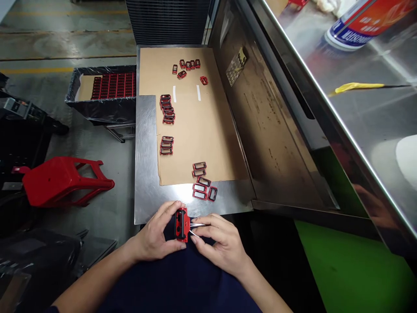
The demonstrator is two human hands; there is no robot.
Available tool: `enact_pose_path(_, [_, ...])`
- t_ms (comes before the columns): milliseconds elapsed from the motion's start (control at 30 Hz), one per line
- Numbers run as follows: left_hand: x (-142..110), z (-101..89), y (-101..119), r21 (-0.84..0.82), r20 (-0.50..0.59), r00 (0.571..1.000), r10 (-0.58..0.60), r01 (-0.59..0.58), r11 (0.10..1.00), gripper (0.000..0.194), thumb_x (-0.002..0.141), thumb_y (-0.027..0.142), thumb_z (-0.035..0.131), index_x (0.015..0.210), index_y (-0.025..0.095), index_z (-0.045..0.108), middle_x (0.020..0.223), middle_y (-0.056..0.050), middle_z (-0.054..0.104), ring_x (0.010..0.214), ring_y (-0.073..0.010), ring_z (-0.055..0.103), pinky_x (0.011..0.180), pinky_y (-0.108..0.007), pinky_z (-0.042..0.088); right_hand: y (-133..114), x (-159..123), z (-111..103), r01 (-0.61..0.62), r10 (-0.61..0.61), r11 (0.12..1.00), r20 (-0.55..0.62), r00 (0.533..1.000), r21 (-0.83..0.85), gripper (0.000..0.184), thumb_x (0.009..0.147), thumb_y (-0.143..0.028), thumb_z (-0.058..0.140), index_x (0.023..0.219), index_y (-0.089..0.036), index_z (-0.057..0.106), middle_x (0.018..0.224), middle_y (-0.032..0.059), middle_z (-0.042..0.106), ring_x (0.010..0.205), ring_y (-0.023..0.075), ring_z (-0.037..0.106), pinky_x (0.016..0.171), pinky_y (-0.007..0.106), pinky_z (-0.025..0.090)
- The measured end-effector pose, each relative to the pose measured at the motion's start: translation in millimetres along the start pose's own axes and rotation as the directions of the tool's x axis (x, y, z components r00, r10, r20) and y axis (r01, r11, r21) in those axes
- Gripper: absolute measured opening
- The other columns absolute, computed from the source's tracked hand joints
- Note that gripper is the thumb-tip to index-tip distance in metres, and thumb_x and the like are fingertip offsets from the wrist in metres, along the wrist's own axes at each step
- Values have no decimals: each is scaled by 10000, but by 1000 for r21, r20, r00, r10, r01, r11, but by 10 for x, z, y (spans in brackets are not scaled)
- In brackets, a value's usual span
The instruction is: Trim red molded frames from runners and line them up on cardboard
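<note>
Nearest to the body, the left hand (156, 234) pinches a red-and-black part (181, 224), with thumb below and fingers above, so it is held upright just in front of the bench (146, 130). The right hand (223, 243) has its fingertips and thumb pressed together on thin white pieces (198, 224), which reach the right side of the part; whether they are tool tips or wires, I cannot tell.

For good work here, I would judge, the left grip should stay firm at both ends without covering the side being worked, and the right fingers should move the white pieces gently and straight, because a sideways push could tilt the part or scratch it.

Beyond, loose frames (200, 191) lie across the front edge of the cardboard (202, 126). Farther, a short row (166, 148) and a longer row (168, 114) stand along its left side, and a small group (188, 65) lies at the far end.
</note>
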State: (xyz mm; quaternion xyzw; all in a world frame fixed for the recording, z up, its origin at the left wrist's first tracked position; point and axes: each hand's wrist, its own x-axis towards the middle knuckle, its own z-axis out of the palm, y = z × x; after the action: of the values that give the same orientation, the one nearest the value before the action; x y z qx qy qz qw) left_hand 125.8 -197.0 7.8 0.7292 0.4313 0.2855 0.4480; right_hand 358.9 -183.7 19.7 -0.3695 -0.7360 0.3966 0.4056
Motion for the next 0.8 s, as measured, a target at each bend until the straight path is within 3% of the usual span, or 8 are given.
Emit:
enact_pose_path(300, [25,16,6,6,-74,986,152,-152,988,925,845,268,732,1574,250,163,1358,-155,525,1255,-269,544,1081,-447,493,-5,5,12,104,-105,994,17,994,12,89,903,-149,702,969,-200,733,1050,61,665,845,163,630,735,285,517])
enact_pose_path(800, [-26,74,-78,-14,-126,988,86,-89,996,942,817,357,767,1566,286,200,1362,-146,535,1252,-277,569,1065,-452,509,-19,-17,5,121,-119,992,68,991,-20,73,953,-184,685,1015,-188,724,1078,71,652,860,156,630,744,266,532])
